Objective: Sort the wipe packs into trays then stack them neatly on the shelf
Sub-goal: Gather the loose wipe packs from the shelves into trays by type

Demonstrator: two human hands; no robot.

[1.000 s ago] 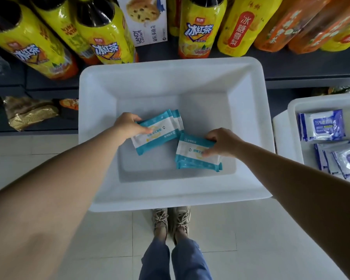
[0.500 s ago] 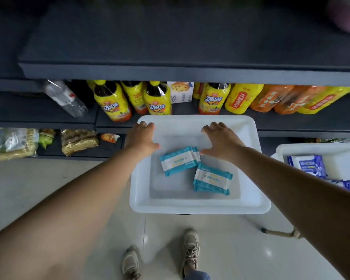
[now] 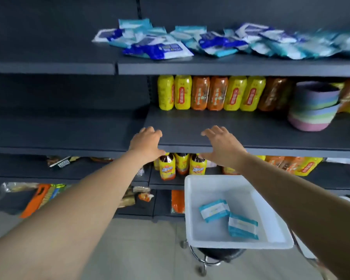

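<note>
Both hands are up and empty, the left hand (image 3: 146,144) and the right hand (image 3: 222,146) with fingers spread, no grip on anything, likely going for more packs. The loose pile of blue and white wipe packs (image 3: 210,42) lies on the dark top shelf (image 3: 49,65), near its front edge. Two teal wipe packs (image 3: 228,218) lie in the white plastic tray (image 3: 240,244) below, which has room left. The middle shelf (image 3: 251,136) is bare in front of the hands.

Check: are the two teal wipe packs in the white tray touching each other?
Touching: the head view shows the left pack and right pack meeting at a corner inside the tray.
</note>
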